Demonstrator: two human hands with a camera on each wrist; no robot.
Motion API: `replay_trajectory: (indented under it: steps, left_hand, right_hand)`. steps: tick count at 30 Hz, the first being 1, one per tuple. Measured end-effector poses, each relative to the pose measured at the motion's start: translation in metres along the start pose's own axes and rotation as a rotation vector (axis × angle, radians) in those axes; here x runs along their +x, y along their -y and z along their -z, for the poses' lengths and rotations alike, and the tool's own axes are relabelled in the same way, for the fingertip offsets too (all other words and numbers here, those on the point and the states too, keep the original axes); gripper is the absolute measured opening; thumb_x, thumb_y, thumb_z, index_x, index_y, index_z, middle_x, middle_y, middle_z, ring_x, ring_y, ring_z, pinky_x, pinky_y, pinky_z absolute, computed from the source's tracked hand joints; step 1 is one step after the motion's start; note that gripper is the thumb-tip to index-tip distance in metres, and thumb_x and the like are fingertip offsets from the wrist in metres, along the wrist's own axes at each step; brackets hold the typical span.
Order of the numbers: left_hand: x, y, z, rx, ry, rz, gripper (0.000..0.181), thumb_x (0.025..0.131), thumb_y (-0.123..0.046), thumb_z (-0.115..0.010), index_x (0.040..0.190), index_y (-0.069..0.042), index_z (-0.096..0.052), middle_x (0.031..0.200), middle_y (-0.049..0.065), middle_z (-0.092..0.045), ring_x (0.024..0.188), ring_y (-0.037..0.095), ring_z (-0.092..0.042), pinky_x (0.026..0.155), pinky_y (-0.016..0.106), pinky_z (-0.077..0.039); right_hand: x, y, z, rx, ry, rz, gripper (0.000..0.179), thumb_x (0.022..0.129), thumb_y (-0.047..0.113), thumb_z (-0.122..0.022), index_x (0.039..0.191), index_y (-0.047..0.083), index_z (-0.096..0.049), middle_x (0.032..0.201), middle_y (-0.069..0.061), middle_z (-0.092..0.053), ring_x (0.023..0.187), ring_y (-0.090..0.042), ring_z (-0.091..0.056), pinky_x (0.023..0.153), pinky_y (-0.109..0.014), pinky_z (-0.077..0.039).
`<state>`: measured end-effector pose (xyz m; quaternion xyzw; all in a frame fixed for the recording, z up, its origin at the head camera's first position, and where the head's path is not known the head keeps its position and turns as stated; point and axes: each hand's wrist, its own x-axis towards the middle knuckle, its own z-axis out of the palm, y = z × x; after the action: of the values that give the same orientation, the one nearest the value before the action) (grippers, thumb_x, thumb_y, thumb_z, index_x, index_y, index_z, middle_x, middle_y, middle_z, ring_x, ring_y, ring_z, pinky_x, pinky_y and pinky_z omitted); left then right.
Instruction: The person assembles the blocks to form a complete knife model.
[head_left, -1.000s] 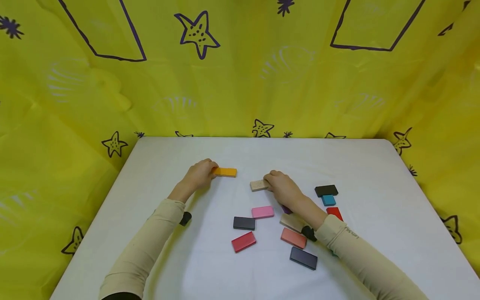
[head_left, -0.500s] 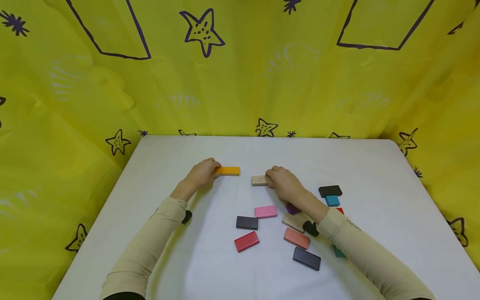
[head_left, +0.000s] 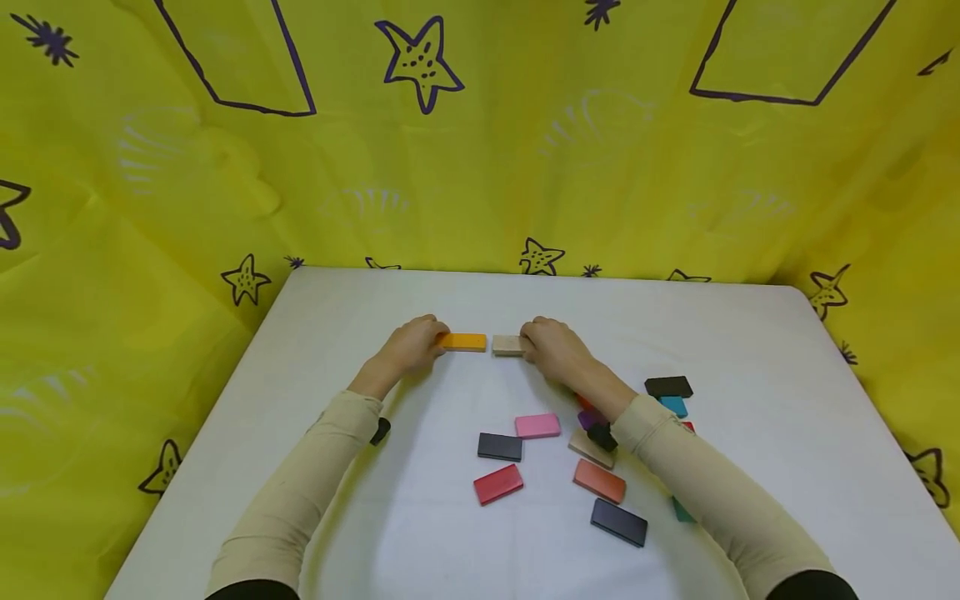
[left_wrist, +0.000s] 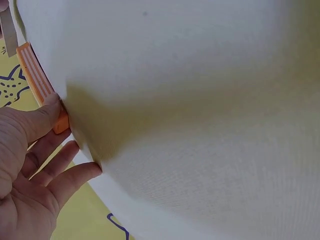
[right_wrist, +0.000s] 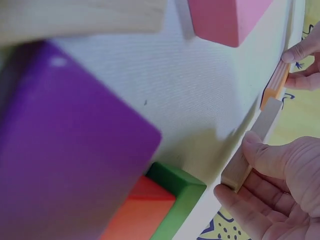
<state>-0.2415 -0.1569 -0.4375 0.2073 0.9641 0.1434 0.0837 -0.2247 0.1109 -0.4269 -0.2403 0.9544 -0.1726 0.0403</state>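
Observation:
My left hand (head_left: 408,346) pinches one end of an orange wooden block (head_left: 467,342), which lies flat near the back of the table. White stripes run along the block's side (left_wrist: 36,72) in the left wrist view. Opposite it, my right hand (head_left: 557,352) holds a plain wooden block (head_left: 507,346) between thumb and fingers. The two blocks point end to end, with a narrow gap between them in the head view. From the right wrist, the plain block (right_wrist: 255,140) is seen close to the orange one (right_wrist: 275,85); whether they touch cannot be told there.
Nearer on the white table (head_left: 420,533) lie pink (head_left: 537,426), dark grey (head_left: 500,447), red (head_left: 498,484) and coral (head_left: 599,481) blocks, among several others. A purple block (right_wrist: 75,145) and a green one (right_wrist: 182,192) sit under the right forearm. A yellow curtain (head_left: 480,167) hangs behind.
My right hand has moved the plain block away from me and left, bringing it level with the orange block and narrowing the gap. The left hand keeps its hold, shifting little.

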Motion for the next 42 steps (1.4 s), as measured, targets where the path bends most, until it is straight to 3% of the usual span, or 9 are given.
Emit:
replay_trajectory:
  steps: [31,37,42]
  left_hand:
    - [0.002,-0.001,0.003,0.000,0.015,0.019,0.031,0.097,-0.010,-0.070,0.126,0.001,-0.069,0.114,0.015,-0.066,0.103,0.030,-0.062,0.096,0.046,-0.053]
    - [0.002,-0.002,0.001,-0.012,0.023,0.029,0.031,0.097,-0.010,-0.071,0.126,0.001,-0.068,0.114,0.015,-0.066,0.103,0.030,-0.062,0.097,0.045,-0.053]
    - [0.002,-0.003,0.000,-0.017,0.024,0.034,0.031,0.097,-0.010,-0.071,0.126,0.001,-0.069,0.114,0.015,-0.066,0.102,0.030,-0.062,0.098,0.045,-0.053]
  right_hand:
    - [0.014,0.008,-0.005,0.006,0.033,-0.043,0.010,0.096,0.005,-0.068,0.105,0.000,-0.070,0.093,-0.011,-0.063,0.081,-0.024,-0.055,0.078,-0.040,-0.051]
    - [0.009,0.005,-0.002,0.006,0.061,-0.048,0.036,0.096,0.011,-0.070,0.130,-0.001,-0.064,0.116,-0.018,-0.066,0.101,-0.031,-0.063,0.092,-0.048,-0.053]
    - [-0.001,-0.003,0.009,0.050,0.069,-0.059,0.053,0.094,0.015,-0.073,0.141,-0.002,-0.055,0.134,-0.023,-0.060,0.124,-0.039,-0.058,0.106,-0.055,-0.046]
